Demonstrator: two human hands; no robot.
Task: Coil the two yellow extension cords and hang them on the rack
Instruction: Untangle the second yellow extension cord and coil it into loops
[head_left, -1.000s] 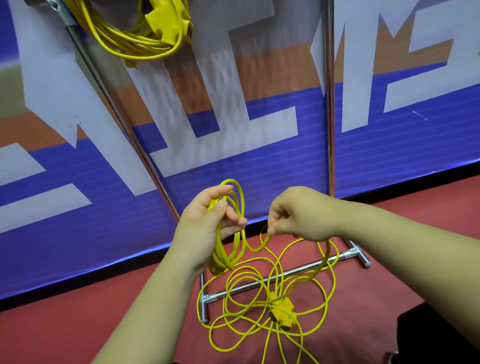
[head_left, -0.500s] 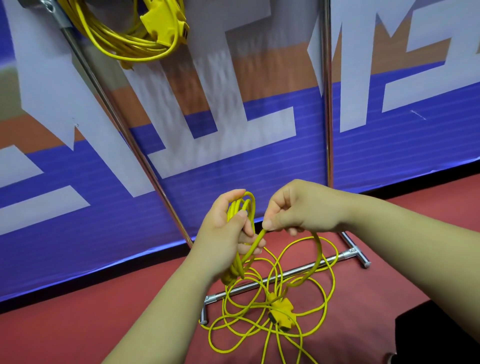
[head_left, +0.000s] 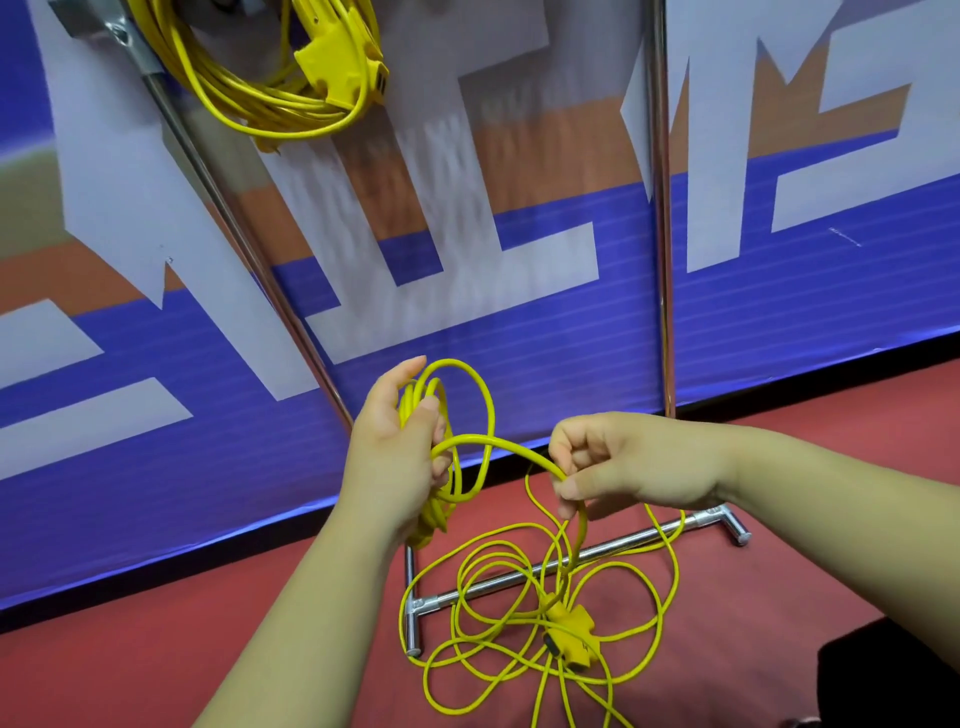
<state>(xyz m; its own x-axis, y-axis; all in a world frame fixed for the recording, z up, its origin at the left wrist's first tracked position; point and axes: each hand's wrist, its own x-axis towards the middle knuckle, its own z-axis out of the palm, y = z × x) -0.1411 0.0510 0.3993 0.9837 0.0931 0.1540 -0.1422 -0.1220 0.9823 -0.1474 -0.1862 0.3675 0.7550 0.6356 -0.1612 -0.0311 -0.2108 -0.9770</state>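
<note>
Our left hand (head_left: 392, 452) grips the coil (head_left: 441, 506); our right hand (head_left: 628, 462) pinches the cord (head_left: 519, 449); the tangle (head_left: 566, 629) lying over the rack bar (head_left: 623, 549) could snag or knot.

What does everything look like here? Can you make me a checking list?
Surface: red floor, cord loops lying on it.
Job's things: one coiled yellow extension cord hangs on the shiny metal rack; the second yellow extension cord is partly gathered.
Clutter: dark object at lower right, unclear what.
Hands: left hand grips the gathered loops; right hand pinches the next strand.
Cables: the second cord's yellow socket block lies on the floor among loose loops.
Surroundings: blue, white and orange banner behind the rack.
</note>
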